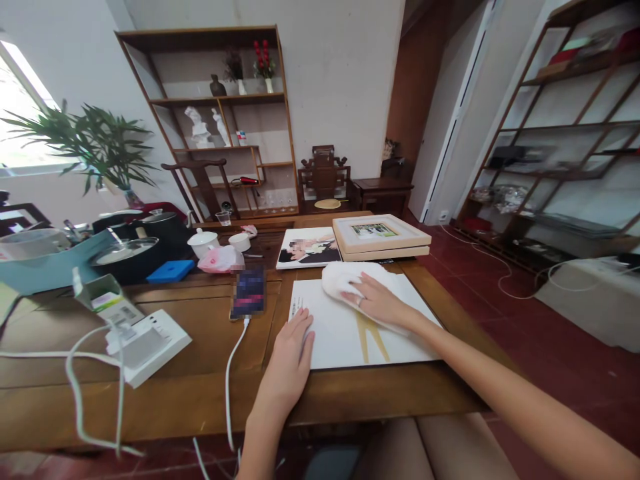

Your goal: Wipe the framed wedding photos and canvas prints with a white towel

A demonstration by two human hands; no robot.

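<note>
On the bench [215, 400] before me lies a panel [327, 337]. My left fingers [301, 320] rest at its left edge; my right fingers [369, 282] lie on a cloth [336, 275] over its far part. Behind the panel lies a photo print [309, 249], with a framed picture [373, 231] to its right. Left of the panel lies a phone [249, 293], and farther left a box [171, 339]. Beyond the bench stand a shelf unit [220, 100] and, to its right, a chair [324, 172].

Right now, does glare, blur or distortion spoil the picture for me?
Head view, background: the window is washed out; the right shelf leans, likely from wide-angle stretch. Head view, table: the phone is pixelated; the cloth blends somewhat into the white panel; the left hand and right hand look fairly clear.
</note>
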